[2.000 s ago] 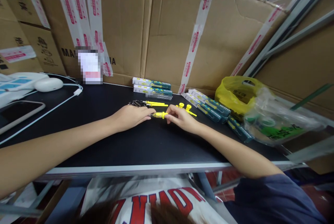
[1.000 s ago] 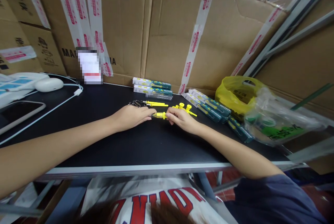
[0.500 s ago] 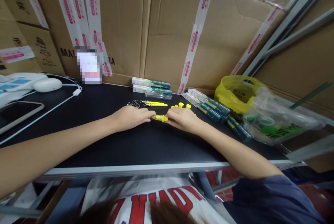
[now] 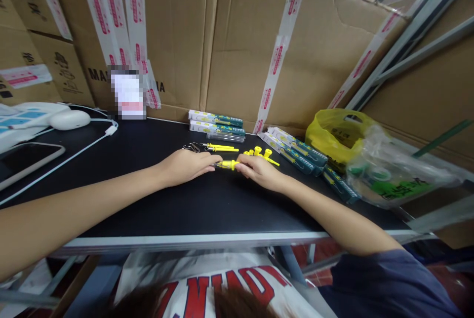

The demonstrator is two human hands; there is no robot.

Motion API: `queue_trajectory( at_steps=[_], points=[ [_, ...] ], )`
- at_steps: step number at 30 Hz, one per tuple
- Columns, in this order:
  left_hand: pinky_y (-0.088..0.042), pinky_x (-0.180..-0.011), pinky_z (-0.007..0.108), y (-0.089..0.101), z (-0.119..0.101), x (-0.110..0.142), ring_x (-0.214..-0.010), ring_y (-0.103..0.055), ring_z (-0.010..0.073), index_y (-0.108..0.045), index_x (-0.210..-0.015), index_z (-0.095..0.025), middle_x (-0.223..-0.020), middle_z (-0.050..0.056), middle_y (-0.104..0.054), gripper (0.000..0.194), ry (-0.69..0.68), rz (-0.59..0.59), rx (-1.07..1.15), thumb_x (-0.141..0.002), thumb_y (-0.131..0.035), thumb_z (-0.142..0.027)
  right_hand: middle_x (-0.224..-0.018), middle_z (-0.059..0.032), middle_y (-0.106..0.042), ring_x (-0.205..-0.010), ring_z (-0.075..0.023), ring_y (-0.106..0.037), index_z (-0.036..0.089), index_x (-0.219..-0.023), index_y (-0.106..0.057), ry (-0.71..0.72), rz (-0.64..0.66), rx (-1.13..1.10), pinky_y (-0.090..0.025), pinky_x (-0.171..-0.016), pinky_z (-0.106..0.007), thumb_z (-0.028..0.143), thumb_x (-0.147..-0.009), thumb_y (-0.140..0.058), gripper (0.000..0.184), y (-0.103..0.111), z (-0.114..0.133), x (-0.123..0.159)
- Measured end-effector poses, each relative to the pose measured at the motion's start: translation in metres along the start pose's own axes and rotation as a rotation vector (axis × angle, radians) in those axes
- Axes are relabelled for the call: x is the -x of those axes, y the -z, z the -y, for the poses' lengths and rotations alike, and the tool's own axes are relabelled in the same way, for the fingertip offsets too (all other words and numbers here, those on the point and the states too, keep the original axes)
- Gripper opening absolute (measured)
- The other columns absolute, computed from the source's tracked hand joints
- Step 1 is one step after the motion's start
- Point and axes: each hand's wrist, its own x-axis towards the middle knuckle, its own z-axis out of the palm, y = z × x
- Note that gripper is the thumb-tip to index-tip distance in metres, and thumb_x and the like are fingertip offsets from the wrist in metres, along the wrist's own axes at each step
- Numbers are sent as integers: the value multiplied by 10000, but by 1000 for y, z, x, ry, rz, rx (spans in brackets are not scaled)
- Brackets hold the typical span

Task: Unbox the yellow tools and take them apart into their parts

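Compared with half a second ago, our right hand (image 4: 259, 170) has rolled: its back then faced up, and now we see the thumb and curled fingers from the side. More of the yellow knobbed parts (image 4: 257, 151) shows behind it, and the yellow-and-clear piece (image 4: 226, 164) lies more level. Our left hand (image 4: 187, 166) looks unchanged. We hold that piece between both hands above the counter (image 4: 207, 214): left fingers nearly straight and closed on its darker end, right thumb and fingers pinched at its yellow end.
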Motion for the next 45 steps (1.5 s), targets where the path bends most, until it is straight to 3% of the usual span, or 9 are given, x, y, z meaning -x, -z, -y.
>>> queue_trajectory(
  at_steps=[5, 9, 12, 16, 21, 27, 35, 41, 45],
  points=[
    [-454, -589, 197, 0, 1, 1, -767, -671, 131, -512, -1232, -239, -1036, 20, -682, 320, 0, -6, 4, -975, -362, -356, -738, -11, -571, -641, -125, -503, 180, -843, -498, 111, -38, 239, -331, -596, -219, 338, -929, -467, 183, 2, -5, 1],
    [-447, -582, 192, 2, 0, 0, -752, -668, 127, -504, -1237, -245, -1023, 16, -684, 319, -19, 14, 8, -974, -363, -360, -821, -63, -601, -740, -158, -530, 178, -863, -518, 283, -61, 500, -335, -636, -243, 292, -962, -374, 209, 5, -6, 2],
    [-442, -580, 190, 2, 0, 0, -754, -667, 128, -508, -1234, -247, -1016, 19, -684, 319, -25, 22, -8, -973, -363, -360, -808, -69, -606, -744, -162, -529, 178, -850, -529, 314, -71, 572, -324, -637, -253, 267, -956, -361, 218, 7, -3, 3],
    [-453, -607, 191, 1, 0, 0, -788, -669, 129, -510, -1240, -243, -1046, 24, -678, 336, -4, 8, 14, -977, -345, -371, -756, -29, -587, -674, -150, -515, 180, -923, -518, 153, -43, 388, -321, -609, -242, 440, -893, -492, 263, 6, 0, 3],
    [-446, -603, 191, -1, 1, 1, -805, -671, 132, -496, -1257, -254, -1073, 18, -674, 336, -6, 11, 4, -976, -357, -377, -653, 0, -533, -592, -117, -487, 175, -773, -509, -33, 13, 29, -343, -614, -237, 413, -984, -256, 407, -1, 4, 2],
    [-448, -595, 192, -2, 2, 1, -785, -674, 131, -492, -1251, -249, -1069, 18, -674, 330, -14, 16, -6, -974, -363, -376, -597, 28, -488, -557, -99, -450, 173, -728, -465, -74, -8, -174, -355, -595, -223, 449, -968, -313, 396, -8, 3, 1],
    [-464, -605, 193, 3, 1, 0, -773, -671, 129, -508, -1238, -242, -1036, 23, -681, 330, -20, -7, 22, -973, -357, -366, -693, 13, -527, -610, -114, -471, 183, -817, -500, 114, -65, 79, -342, -582, -220, 371, -893, -525, 204, 0, -8, 1],
    [-447, -584, 193, 1, 1, 1, -753, -668, 131, -488, -1259, -249, -1001, 19, -681, 332, -40, 14, -11, -971, -376, -368, -774, -48, -593, -704, -148, -540, 178, -839, -538, 297, -36, 380, -349, -625, -238, 346, -947, -430, 227, 8, -5, 2],
    [-440, -593, 183, -1, 1, 2, -754, -666, 122, -481, -1266, -250, -1016, 22, -681, 334, -35, 12, -13, -973, -371, -366, -802, -69, -614, -730, -161, -554, 177, -855, -566, 285, -50, 498, -334, -628, -244, 380, -956, -398, 282, 8, 0, 4]
  ],
)
